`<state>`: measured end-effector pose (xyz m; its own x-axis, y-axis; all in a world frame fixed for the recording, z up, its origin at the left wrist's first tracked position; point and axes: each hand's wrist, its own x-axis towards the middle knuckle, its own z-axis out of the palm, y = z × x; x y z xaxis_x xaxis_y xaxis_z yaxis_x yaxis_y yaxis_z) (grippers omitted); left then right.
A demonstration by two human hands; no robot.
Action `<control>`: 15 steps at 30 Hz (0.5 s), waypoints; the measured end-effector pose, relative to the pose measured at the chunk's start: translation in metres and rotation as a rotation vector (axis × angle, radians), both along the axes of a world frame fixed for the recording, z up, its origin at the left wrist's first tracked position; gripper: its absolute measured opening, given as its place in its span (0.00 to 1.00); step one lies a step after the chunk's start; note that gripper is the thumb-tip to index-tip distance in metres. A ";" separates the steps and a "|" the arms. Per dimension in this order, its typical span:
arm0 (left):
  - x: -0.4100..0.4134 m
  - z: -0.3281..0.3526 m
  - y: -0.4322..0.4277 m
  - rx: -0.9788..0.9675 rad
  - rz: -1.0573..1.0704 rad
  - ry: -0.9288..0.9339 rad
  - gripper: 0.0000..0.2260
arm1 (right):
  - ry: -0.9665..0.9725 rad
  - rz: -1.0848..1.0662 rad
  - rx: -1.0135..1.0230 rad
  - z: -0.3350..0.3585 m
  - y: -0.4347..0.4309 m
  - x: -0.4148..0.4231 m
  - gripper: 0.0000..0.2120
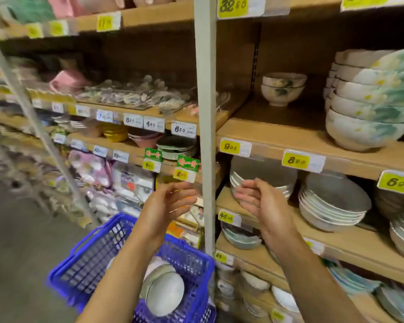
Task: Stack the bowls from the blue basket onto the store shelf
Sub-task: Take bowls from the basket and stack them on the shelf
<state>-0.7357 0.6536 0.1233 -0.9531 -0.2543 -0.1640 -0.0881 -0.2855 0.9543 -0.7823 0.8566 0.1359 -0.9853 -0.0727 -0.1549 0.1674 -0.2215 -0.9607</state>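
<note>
At the store shelf (271,136): left hand (170,203) and right hand (261,201) are raised, fingers loosely curled, holding nothing. Pale bowls (166,294) lie in the blue basket (91,252) under the forearms. Yellow price tags (296,160) read 32 80, 8 98, 6 98; white tags (183,129) read 6 50, 4 90.

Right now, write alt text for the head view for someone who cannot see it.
The left hand and right hand, both empty, are raised before a store shelf of stacked bowls. Below, a blue basket holds pale bowls.
</note>
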 end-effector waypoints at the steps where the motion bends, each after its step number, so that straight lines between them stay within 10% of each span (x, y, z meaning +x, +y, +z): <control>1: 0.013 -0.014 -0.008 -0.018 0.032 -0.064 0.15 | -0.050 0.027 0.022 -0.015 -0.006 0.009 0.16; 15: 0.052 -0.150 -0.119 -0.508 -0.020 -0.518 0.10 | -0.554 0.299 0.277 -0.198 -0.124 0.053 0.18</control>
